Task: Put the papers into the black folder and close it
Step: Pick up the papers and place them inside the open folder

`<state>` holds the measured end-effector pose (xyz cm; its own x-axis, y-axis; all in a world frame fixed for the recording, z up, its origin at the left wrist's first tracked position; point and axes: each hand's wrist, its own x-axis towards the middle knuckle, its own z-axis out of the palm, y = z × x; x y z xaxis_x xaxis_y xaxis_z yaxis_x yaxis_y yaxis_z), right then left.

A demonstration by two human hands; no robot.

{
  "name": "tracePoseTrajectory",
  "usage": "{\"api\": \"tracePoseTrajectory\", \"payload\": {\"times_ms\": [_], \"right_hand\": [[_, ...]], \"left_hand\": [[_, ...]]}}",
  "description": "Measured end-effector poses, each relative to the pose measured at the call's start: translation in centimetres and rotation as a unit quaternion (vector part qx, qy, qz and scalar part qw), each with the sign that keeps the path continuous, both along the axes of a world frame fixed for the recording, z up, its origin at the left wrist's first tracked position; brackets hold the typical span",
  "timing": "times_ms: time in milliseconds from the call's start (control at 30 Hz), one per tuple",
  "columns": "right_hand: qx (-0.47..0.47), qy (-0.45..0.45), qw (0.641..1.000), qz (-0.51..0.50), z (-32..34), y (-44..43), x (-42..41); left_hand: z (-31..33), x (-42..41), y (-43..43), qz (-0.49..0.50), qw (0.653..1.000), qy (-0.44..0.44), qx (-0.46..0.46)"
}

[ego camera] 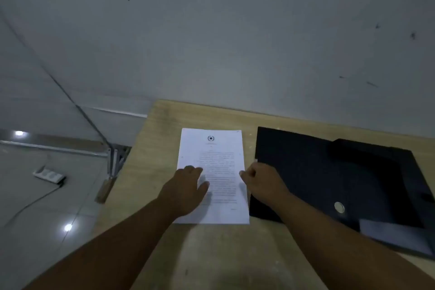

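Observation:
White printed papers (211, 148) lie flat on the wooden table (160, 129), with a round emblem at the top. My left hand (186, 190) rests flat on their lower left part, fingers spread. My right hand (261, 181) is at the papers' right edge, fingers curled and pinching that edge. The black folder (317, 172) lies open to the right of the papers, with a round silver snap (339, 207) near its front. My right forearm crosses the folder's front left corner.
A grey wall stands right behind the table. The table's left edge drops to a tiled floor, where a white power strip (48, 175) with a cable lies. A metal table leg (113, 162) shows at the left.

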<state>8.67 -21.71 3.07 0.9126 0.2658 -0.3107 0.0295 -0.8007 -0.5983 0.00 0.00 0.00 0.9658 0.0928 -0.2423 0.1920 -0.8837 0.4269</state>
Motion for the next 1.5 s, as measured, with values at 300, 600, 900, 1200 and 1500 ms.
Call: {"api": "tracePoseTrajectory", "payload": {"times_ms": [300, 600, 900, 1200, 1500], "right_hand": [[0.027, 0.109, 0.993, -0.047, -5.5, 0.6, -3.8], [0.106, 0.191, 0.962, -0.166, -5.0, 2.4, -3.5], [0.182, 0.196, 0.915, -0.301, -5.8, 2.0, -5.6], [0.276, 0.218, 0.879, -0.32, -4.0, -0.8, -5.7], [0.328, 0.163, 0.87, -0.33, -1.7, -7.1, -5.9]], "left_hand": [[-2.1, -3.3, -0.8, -0.033, 0.998, 0.032, 0.045], [-2.3, -4.2, -1.5, -0.053, 0.993, 0.079, 0.075], [-2.0, -4.2, -1.7, -0.056, 0.991, 0.089, 0.079], [-1.1, -3.0, -2.7, 0.217, 0.974, -0.017, -0.058], [3.6, 0.5, -5.5, 0.317, 0.864, 0.006, -0.391]]}}
